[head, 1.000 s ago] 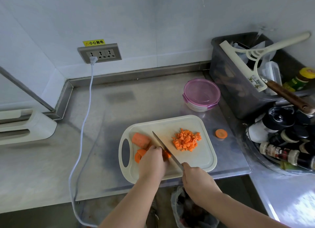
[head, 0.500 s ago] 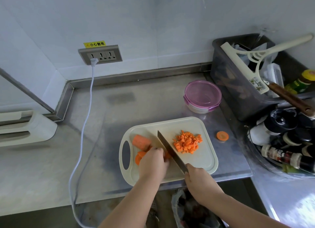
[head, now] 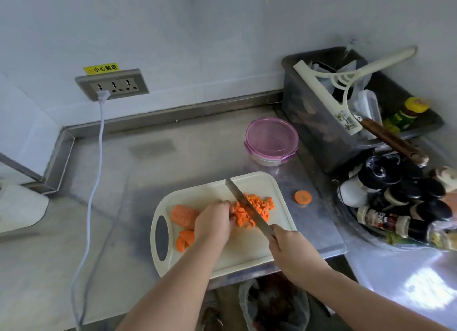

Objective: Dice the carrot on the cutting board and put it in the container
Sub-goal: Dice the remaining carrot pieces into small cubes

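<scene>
A white cutting board [head: 247, 252] lies at the counter's front edge. My right hand [head: 290, 252] grips the handle of a knife [head: 243, 202], whose blade slants across a heap of diced carrot [head: 262, 205]. My left hand [head: 214, 223], fingers curled, holds carrot down at the heap's left edge; what is under the fingers is hidden. A thick carrot chunk [head: 183, 215] and a few slices [head: 185, 240] lie left of that hand. The round container with a pink lid [head: 272, 140] stands shut behind the board.
One carrot slice [head: 303, 197] lies on the steel counter right of the board. A grey bin [head: 319, 122] with utensils and a tray of spice bottles [head: 405, 207] crowd the right. A white cable [head: 99, 142] hangs from the wall socket. A rubbish bag [head: 272, 303] sits below the edge.
The knife has shifted right until its blade lies over the diced heap. My left hand followed it right, uncovering the slices near the board's handle.
</scene>
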Demonstrator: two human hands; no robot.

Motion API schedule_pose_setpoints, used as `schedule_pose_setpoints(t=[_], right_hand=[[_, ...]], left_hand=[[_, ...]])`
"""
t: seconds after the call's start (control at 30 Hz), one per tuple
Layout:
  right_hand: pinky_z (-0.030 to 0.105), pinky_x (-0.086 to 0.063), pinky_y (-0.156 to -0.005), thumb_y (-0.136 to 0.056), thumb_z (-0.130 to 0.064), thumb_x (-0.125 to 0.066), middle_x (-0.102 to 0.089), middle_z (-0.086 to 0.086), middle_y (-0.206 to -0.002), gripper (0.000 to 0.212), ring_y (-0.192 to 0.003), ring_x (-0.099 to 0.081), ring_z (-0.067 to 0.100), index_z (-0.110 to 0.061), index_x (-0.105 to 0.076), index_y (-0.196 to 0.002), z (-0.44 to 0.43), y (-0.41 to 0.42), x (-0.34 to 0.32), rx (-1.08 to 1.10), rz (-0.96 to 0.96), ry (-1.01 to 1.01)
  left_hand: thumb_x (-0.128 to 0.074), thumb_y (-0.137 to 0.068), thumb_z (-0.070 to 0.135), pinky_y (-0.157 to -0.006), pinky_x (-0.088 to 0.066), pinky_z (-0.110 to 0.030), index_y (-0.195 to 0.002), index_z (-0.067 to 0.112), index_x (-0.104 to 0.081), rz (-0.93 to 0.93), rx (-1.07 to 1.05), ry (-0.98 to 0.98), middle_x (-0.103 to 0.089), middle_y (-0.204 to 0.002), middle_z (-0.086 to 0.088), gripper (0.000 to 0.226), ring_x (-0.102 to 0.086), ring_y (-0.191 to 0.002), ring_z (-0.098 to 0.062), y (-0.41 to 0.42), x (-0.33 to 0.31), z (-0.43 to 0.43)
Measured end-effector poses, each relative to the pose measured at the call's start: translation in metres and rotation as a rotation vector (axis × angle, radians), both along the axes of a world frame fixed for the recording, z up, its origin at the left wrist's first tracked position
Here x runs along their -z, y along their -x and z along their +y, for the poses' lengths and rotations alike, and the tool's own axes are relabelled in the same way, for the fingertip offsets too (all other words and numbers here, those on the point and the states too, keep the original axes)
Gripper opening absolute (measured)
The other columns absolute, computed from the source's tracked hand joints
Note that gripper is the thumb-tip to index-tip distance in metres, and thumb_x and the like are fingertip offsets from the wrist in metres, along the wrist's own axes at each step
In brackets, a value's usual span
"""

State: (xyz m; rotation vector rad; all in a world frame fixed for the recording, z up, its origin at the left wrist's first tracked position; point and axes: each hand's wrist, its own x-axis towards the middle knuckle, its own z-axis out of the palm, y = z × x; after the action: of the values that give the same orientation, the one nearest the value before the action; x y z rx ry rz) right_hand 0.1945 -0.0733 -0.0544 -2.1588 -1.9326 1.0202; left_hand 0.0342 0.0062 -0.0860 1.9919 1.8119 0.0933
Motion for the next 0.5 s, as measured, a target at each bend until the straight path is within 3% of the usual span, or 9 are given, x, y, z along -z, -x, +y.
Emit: schedule_pose_setpoints(t=[0.2, 0.3, 0.37, 0.5], right_hand=[[0.025, -0.032, -0.048, -0.101, -0.028, -0.035, -0.052, -0.002, -0.072, 0.023, -0.066, -0.053, 0.021, -0.018, -0.052, -0.114, 0.002, -0.015, 0.000, -0.002, -0.027, -0.062], [0.029, -0.044, -0.062, -0.101, -0.033, -0.036, -0.063, -0.003, -0.093, 0.034, -0.083, -0.060, 0.020, -0.029, -0.044, -0.134, 0.001, -0.019, -0.006, -0.034, -0.078, -0.135], [0.027, -0.042, -0.064, -0.101, -0.033, -0.038, -0.064, -0.007, -0.103, 0.036, -0.089, -0.062, 0.018, -0.033, -0.040, -0.137, 0.001, -0.022, -0.007, -0.071, -0.131, -0.200], [0.024, -0.033, -0.061, -0.098, -0.030, -0.046, -0.067, -0.006, -0.099, 0.038, -0.077, -0.063, 0.022, -0.031, -0.047, -0.136, 0.001, -0.030, -0.005, -0.125, -0.189, -0.359]], left_hand=[[-0.061, -0.089, 0.015, -0.083, -0.047, -0.028, -0.106, 0.017, -0.067, -0.150, -0.023, 0.017, -0.068, -0.107, 0.000, 0.019, -0.063, -0.100, -0.018, 0.009, 0.000, 0.004], [-0.058, -0.090, 0.008, -0.082, -0.046, -0.024, -0.101, 0.012, -0.067, -0.277, -0.185, -0.034, -0.069, -0.102, 0.000, 0.015, -0.064, -0.097, -0.017, 0.017, -0.002, -0.003], [-0.055, -0.092, 0.007, -0.082, -0.041, -0.019, -0.103, 0.011, -0.067, -0.372, -0.318, -0.054, -0.068, -0.101, 0.002, 0.016, -0.062, -0.099, -0.015, 0.023, -0.007, -0.007], [-0.050, -0.096, 0.010, -0.084, -0.049, -0.032, -0.103, 0.019, -0.066, -0.525, -0.508, -0.153, -0.067, -0.097, 0.002, 0.019, -0.064, -0.095, -0.023, 0.038, -0.025, -0.005]])
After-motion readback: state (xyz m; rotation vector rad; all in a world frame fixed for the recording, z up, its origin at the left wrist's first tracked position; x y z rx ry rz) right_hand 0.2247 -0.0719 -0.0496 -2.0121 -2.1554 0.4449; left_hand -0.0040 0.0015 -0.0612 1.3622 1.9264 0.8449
